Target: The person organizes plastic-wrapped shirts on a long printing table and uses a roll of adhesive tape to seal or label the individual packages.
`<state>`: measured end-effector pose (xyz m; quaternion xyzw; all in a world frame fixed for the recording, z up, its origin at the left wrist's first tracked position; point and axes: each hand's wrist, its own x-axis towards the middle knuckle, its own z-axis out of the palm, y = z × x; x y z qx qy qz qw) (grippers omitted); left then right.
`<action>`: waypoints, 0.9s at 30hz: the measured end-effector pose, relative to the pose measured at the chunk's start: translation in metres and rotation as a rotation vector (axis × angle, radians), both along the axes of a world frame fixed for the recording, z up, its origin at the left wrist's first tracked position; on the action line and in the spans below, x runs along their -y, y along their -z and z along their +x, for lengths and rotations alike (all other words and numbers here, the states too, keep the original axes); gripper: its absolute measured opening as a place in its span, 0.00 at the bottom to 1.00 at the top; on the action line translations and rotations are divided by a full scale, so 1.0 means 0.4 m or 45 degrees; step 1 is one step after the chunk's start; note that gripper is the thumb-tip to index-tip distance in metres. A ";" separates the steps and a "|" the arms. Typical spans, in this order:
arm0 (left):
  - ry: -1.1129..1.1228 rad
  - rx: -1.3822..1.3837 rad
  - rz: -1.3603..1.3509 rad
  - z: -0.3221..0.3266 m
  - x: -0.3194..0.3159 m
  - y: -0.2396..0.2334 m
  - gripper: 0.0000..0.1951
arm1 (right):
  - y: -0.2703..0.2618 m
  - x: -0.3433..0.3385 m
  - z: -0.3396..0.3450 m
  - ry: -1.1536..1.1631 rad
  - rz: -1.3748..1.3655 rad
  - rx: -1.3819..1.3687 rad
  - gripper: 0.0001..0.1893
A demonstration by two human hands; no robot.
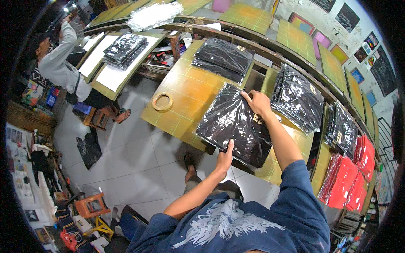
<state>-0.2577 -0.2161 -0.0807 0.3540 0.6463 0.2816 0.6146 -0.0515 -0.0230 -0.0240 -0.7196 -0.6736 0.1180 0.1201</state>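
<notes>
A black folded garment in a clear plastic bag (pixel 231 123) lies tilted before me, over the front edge of a yellow-brown board (pixel 186 91). My left hand (pixel 225 159) grips its near edge, thumb on top and fingers hidden underneath. At the far edge my right hand (pixel 258 102) holds the bag, thumb and forefinger on the creased plastic. Just beyond lies a pile of bagged black garments (pixel 223 57). To the right of my right hand stands a taller stack of bagged black garments (pixel 297 95). A roll of tape (pixel 162 101) rests on the board's left part.
Bagged red garments (pixel 343 180) and more black ones (pixel 341 129) line the right. A further black pile (pixel 125 50) lies on a board at left. Another person (pixel 68 69) is at upper left with arms raised. A wooden stool (pixel 96 117) and an orange stool (pixel 91 205) stand on the tiled floor.
</notes>
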 end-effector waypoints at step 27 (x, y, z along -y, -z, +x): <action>0.510 -0.212 1.464 -0.591 -0.228 -0.439 0.10 | -0.374 0.410 -0.637 -0.148 0.900 -0.653 0.19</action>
